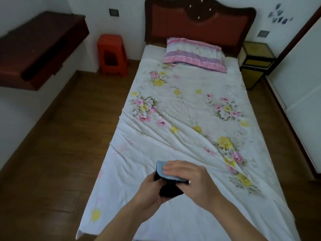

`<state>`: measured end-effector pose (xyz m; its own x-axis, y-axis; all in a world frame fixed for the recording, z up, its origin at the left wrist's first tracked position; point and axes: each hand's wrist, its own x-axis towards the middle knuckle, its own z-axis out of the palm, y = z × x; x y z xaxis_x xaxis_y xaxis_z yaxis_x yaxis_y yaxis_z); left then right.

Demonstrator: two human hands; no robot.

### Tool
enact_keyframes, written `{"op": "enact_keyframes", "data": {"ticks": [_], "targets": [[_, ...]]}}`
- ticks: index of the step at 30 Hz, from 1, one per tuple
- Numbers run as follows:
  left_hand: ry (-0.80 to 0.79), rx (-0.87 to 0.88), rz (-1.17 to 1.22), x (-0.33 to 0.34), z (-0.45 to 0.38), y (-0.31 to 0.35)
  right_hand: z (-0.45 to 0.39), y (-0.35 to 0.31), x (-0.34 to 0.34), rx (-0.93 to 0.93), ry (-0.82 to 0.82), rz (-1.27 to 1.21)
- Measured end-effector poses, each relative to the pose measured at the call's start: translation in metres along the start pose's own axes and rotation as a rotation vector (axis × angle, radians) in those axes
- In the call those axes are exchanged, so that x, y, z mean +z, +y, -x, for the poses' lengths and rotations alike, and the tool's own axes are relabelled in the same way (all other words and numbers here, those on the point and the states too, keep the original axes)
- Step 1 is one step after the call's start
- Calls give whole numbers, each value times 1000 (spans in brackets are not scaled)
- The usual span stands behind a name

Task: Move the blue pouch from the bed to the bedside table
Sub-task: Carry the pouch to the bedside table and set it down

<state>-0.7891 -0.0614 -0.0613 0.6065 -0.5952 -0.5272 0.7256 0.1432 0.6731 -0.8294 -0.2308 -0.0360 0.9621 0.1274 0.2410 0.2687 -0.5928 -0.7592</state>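
Note:
The blue pouch (162,168), light blue on top with a dark underside, is held above the foot end of the bed (182,110). My left hand (150,190) grips its dark lower part from below. My right hand (189,178) lies over its top, fingers pressed on the blue face. Much of the pouch is hidden by both hands. The bedside table (257,63), yellow with dark edges, stands at the far right of the headboard, well away from my hands.
A striped pink pillow (194,54) lies at the head of the flowered sheet. A red plastic stool (112,54) stands left of the bed. A dark wooden desk (34,49) juts from the left wall. Wooden floor runs along both sides of the bed.

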Motion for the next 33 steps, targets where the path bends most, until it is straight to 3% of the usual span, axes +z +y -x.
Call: {"op": "enact_keyframes", "data": {"ticks": [6,12,16,23,33], "targets": [[-69,4,9,-2,32,14,19,-29,10,-209,-39,247],[-142,-68,256,-13,57,22,26,-50,11,-194,-90,313],[-118,-41,199,-7,62,24,29,-60,8,-68,-103,117],[-42,19,183,9,59,30,27,-62,-10,180,267,-130],[163,102,-60,42,52,29,49,-40,-23,744,443,-685]]}}
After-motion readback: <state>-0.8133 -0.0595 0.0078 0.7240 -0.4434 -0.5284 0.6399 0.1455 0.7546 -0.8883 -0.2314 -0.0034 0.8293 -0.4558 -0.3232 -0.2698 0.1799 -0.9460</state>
